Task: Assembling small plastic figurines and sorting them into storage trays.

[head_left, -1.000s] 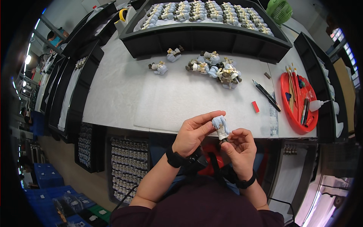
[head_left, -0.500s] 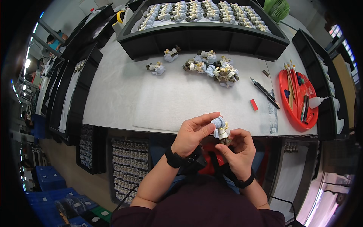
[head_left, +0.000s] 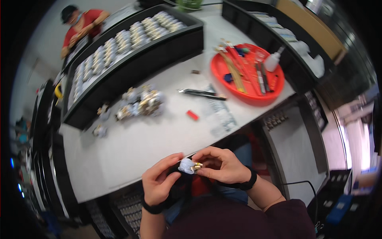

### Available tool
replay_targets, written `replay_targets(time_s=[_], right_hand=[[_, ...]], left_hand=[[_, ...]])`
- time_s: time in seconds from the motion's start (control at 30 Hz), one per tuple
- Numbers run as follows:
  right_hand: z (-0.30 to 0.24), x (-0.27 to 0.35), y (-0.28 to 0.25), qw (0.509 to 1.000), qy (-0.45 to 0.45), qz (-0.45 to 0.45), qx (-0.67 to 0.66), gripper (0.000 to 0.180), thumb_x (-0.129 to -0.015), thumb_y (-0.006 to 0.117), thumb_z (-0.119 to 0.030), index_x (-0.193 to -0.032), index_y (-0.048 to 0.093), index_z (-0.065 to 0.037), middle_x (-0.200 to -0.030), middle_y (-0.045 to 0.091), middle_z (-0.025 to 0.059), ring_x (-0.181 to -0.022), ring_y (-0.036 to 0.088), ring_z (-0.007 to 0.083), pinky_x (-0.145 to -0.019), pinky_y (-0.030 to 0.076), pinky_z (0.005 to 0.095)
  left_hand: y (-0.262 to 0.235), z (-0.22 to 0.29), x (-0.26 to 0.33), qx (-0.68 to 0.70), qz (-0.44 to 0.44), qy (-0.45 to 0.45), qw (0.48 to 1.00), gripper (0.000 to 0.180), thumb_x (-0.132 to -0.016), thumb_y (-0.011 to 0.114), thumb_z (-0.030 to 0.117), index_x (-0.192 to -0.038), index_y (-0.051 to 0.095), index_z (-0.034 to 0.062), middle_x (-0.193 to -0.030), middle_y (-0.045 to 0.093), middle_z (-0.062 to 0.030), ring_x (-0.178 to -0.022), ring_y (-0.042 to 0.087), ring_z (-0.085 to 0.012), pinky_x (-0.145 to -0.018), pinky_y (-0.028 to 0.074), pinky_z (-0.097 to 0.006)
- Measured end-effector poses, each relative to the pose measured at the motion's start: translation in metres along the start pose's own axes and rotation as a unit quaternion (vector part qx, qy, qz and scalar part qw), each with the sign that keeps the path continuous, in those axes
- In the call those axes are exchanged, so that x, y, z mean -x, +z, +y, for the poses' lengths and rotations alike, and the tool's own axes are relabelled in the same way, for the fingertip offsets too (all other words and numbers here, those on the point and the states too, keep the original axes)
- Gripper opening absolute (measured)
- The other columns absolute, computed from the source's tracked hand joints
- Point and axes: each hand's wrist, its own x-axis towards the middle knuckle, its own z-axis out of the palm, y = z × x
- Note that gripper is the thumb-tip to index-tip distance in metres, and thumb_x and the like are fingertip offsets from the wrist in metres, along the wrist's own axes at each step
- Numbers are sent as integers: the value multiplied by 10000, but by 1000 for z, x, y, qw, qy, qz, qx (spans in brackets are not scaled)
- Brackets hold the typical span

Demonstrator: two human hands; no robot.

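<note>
Just beyond the table's near edge, I hold a small figurine (head_left: 187,166) with a pale blue rounded end and gold details. My right hand (head_left: 227,167) pinches its gold-detailed side between thumb and fingers, which hide part of it. Thumb and forefinger of my left hand (head_left: 157,181) curl around the pale blue end. Similar figurines lie in a heap (head_left: 143,101) on the white table (head_left: 159,139), slightly blurred. Two loose ones lie beside it, one (head_left: 100,130) closer to me.
A black tray (head_left: 139,65) of figurine rows fills the far left. On the right are a red oval tray (head_left: 248,97) with brushes and a squeeze bottle (head_left: 272,61), a dark pen-like tool (head_left: 203,94) and a red block (head_left: 192,115). A person (head_left: 81,26) sits beyond.
The view has swung to the right, bringing the red tray nearer the middle and another person into sight. The figurine has been turned, its blue end now toward my left hand.
</note>
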Motion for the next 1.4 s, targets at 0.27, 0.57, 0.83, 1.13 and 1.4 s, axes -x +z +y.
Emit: replay_targets(time_s=[0.27,0.57,0.83,1.13,1.4], right_hand=[[-32,86,-173,832,-236,472,170,336,-721,592,64,-1037,483,24,-959,530,72,-862,531,122,-746,463,232],[63,154,-404,581,51,682,440,236,-662,601,-53,-895,570,-33,-793,610,126,-764,597,233,-689,462,311],[102,135,-472,563,138,628,520,157,-694,562,-95,-841,575,-42,-845,599,164,-847,560,327,-708,455,383],[125,122,-504,535,201,446,689,288,-750,515,-310,-835,599,-48,-854,594,148,-820,565,321,-717,460,395],[173,276,-651,786,-70,506,348,400,-823,412,-57,-1221,381,-22,-1233,416,159,-1100,443,236,-929,353,380]], left_hand=[[12,-24,-1,-221,98,-1,970,353,-678,513,-123,-1017,546,-29,-1068,520,-146,-1030,484,-233,-898,349,-301],[22,-30,4,-301,110,-3,947,268,-776,537,-51,-1042,513,-29,-1018,528,-109,-878,547,-174,-766,451,-265],[23,-34,6,-300,123,3,946,236,-739,574,-70,-970,555,-26,-1006,542,-105,-877,548,-162,-777,440,-261],[22,-27,3,-331,109,43,936,211,-739,581,-52,-947,558,-27,-974,550,-114,-814,552,-160,-732,444,-253],[3,-17,-22,-297,14,17,955,190,-693,587,-44,-881,592,-16,-930,579,-128,-877,555,-216,-769,432,-285]])
